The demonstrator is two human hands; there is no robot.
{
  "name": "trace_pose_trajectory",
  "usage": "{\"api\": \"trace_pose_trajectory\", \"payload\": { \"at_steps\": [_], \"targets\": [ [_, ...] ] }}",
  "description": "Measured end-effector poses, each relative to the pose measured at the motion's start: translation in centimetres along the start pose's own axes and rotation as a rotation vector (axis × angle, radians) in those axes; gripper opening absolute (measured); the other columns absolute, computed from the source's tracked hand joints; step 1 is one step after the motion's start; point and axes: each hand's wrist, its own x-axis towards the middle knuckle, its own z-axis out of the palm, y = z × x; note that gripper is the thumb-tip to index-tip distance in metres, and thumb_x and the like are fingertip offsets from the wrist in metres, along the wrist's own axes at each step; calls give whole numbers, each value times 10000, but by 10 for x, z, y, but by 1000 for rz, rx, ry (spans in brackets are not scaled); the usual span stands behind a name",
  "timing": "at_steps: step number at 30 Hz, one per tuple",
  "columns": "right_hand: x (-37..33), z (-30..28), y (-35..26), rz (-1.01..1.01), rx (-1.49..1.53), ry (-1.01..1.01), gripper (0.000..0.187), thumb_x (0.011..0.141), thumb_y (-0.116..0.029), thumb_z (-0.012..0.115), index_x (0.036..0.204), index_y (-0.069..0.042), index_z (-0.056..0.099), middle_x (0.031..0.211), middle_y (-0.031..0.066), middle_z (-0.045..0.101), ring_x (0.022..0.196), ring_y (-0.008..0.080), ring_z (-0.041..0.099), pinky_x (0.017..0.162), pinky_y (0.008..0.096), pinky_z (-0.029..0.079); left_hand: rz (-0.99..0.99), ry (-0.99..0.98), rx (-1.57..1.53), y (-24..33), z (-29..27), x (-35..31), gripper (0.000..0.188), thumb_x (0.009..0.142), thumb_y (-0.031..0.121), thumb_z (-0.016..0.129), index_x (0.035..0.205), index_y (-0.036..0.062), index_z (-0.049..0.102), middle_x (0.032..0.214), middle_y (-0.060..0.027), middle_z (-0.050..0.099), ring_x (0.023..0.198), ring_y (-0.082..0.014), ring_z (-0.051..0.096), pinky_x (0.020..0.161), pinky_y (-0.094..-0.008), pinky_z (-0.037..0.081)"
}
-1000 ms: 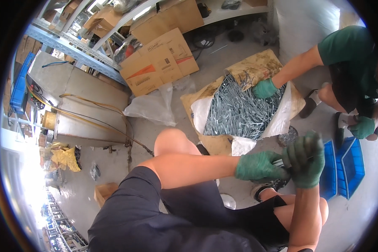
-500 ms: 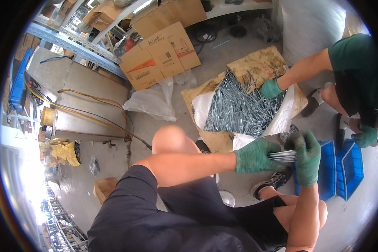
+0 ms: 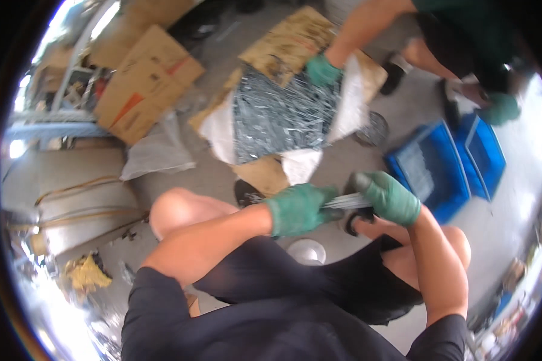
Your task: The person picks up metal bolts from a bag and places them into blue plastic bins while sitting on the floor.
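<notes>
Green-gloved left hand (image 3: 301, 209), left forearm (image 3: 214, 243) slanting rightward, green-gloved right hand (image 3: 392, 197), right forearm (image 3: 441, 259) angled inward, both hands pinching opposite ends of a bundle of thin silvery metal rods (image 3: 347, 202), crosswise between them

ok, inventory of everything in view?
rod bundle: uncounted, silver, between hands
loose rods: uncounted, grey, in sack
sack: one, tan, white-lined, top centre
bins: two, blue, right
cardboard: several pieces, brown, upper left
plastic sheet: one, clear, left of sack
round objects: two, grey right of sack, white below hands
metal cabinet: one, grey, left
crumpled wrap: one, yellow, lower left
shelf clutter: uncountable, mixed, upper left
co-worker: one, green-gloved, upper right
left hand: one, green-gloved, on bundle
right hand: one, green-gloved, on bundle
</notes>
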Motion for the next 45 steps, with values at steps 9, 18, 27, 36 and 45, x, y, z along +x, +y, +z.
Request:
{"api": "trace_pose_trajectory", "payload": {
  "at_steps": [9, 18, 27, 36, 45],
  "targets": [
    [82, -110, 175, 252, -758, 418, 261, 868, -204, 653, 1007, 3, 728, 971, 257, 718, 919, 384, 708, 835, 464, 549, 139, -111, -160, 4, -3, 3, 297, 1032, 342, 577, 1115, 58, 582, 880, -228, 639, 813, -446, 626, 698, -498, 474],
    [212, -128, 268, 509, -633, 782, 516, 795, -280, 783, 1216, -6, 661, 1284, 295, 617, 1191, 414, 620, 992, 470, 519, -8, -92, -248, -15, -22, 8, 287, 1024, 321, 596, 1051, 35, 598, 810, -193, 610, 704, -389, 610, 634, -444, 474],
    [225, -130, 304, 336, -551, 894, 408, 802, -166, 729, 1205, -101, 712, 1171, 214, 697, 1102, 394, 656, 946, 440, 526, 41, 5, -346, -14, -38, 25, 252, 1002, 261, 647, 967, 20, 583, 692, -160, 592, 608, -346, 624, 550, -394, 477],
    [219, -157, 391, 297, 741, 1021, 251, 975, -100, 617, 1172, 35, 696, 1000, 125, 734, 840, 237, 699, 698, 356, 565, 90, 106, -418, -9, -32, 26, 276, 1012, 288, 636, 973, 17, 598, 734, -139, 621, 623, -293, 616, 590, -379, 484],
    [186, -126, 305, -154, 1790, 849, 201, 910, -188, 696, 1016, -55, 589, 925, 114, 603, 776, 252, 599, 685, 388, 531, 15, 97, -284, 13, -31, 19, 308, 1019, 341, 618, 973, 38, 594, 682, -120, 574, 573, -264, 546, 557, -387, 442]
  ]
}}
